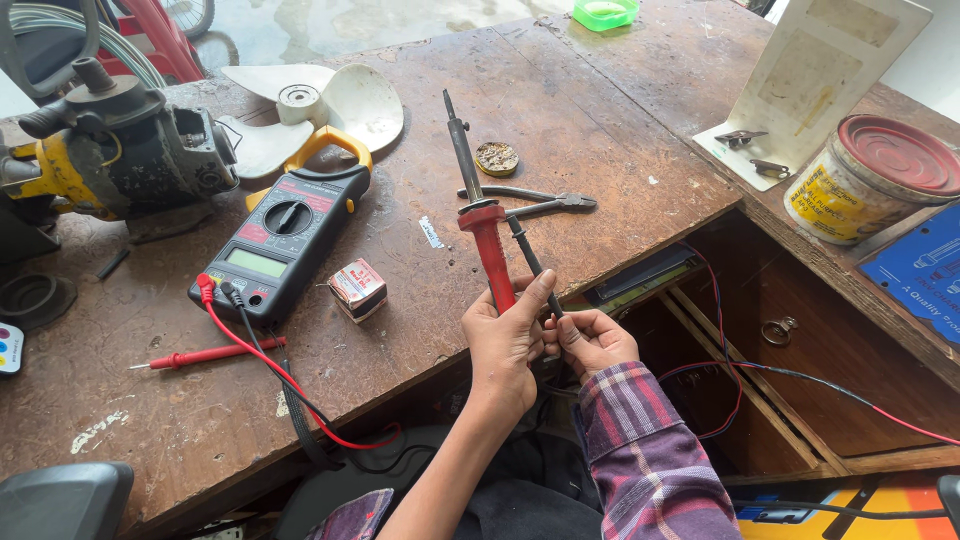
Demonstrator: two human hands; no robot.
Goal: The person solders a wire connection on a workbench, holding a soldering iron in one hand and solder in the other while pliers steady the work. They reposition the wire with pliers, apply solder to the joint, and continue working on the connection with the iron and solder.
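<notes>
Your left hand (507, 335) closed around the upright red-handled soldering iron (482, 225) at the near table edge, your right hand (592, 340) pinching a thin black probe (530, 262) beside it, far right a lidded, red-topped tin can (865, 180), contents hidden.

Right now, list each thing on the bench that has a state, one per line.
Soldering iron: upright, gripped by left hand.
Black probe: held by right hand.
Red probe: lying loose on bench.
Clamp meter: leads plugged in.
Tin: lid on.
Pliers: lying flat.
</notes>
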